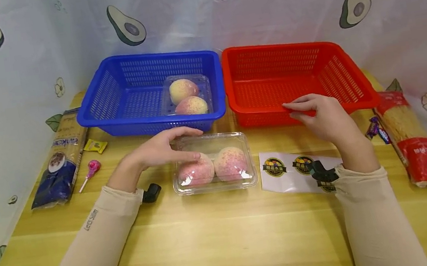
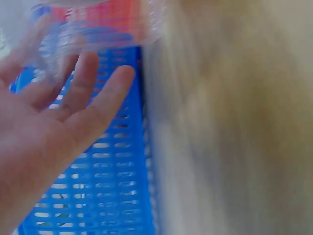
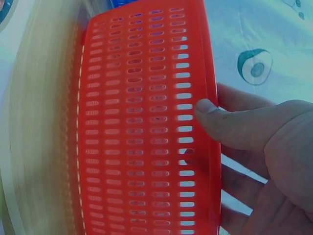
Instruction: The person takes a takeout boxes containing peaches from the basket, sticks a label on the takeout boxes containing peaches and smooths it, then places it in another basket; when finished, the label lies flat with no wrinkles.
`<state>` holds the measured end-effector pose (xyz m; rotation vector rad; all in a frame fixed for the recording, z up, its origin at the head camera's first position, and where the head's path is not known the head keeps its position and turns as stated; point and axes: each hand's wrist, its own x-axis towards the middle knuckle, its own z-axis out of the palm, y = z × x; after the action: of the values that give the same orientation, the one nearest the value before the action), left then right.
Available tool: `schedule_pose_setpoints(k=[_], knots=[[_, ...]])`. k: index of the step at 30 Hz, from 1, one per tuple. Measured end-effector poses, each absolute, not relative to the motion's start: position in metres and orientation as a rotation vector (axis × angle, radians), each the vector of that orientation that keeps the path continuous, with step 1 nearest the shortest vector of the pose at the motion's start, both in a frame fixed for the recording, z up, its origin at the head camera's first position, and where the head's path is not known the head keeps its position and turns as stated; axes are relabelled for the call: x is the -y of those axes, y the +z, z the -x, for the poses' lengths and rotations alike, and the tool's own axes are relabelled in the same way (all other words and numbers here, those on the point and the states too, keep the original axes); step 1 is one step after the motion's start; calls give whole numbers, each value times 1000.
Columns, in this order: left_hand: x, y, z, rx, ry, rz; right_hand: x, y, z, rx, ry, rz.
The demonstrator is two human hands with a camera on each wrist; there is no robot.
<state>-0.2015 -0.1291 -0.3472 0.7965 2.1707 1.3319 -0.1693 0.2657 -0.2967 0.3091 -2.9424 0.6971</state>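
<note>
Left hand (image 1: 164,148) overhangs fruit box (image 1: 217,189); right hand (image 1: 325,117) pinches red basket (image 1: 260,116).

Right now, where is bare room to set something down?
Bare: table between your sleeves, nearer you than the front peach box; inside the red basket; left half of the blue basket. Crowded: right side, with label sheet, candy and noodles.

Clear plastic box (image 1: 222,188), rectangular, looks closed, centre of frame, lying flat, long side left to right. Two peaches (image 1: 231,164) inside, side by side, pink with speckled yellow. Red basket (image 1: 256,116), rectangular plastic, slotted walls, upright, upper right of frame, wide rim up, behind and right of box, well short of touching it.
</note>
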Motion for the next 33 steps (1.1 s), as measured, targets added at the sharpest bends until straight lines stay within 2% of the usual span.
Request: schedule_pose_setpoints(k=[6, 13, 22, 33], knots=[[134, -348, 200, -2104, 1264, -994, -260, -288, 161, 2766, 597, -524], [136, -350, 201, -2064, 1283, -1009, -267, -290, 132, 2880, 619, -826], [137, -349, 204, -2078, 1277, -1024, -301, -325, 120, 3187, 666, -688], [138, -351, 205, -2066, 1277, -1014, -303, -341, 122, 3252, 624, -635]])
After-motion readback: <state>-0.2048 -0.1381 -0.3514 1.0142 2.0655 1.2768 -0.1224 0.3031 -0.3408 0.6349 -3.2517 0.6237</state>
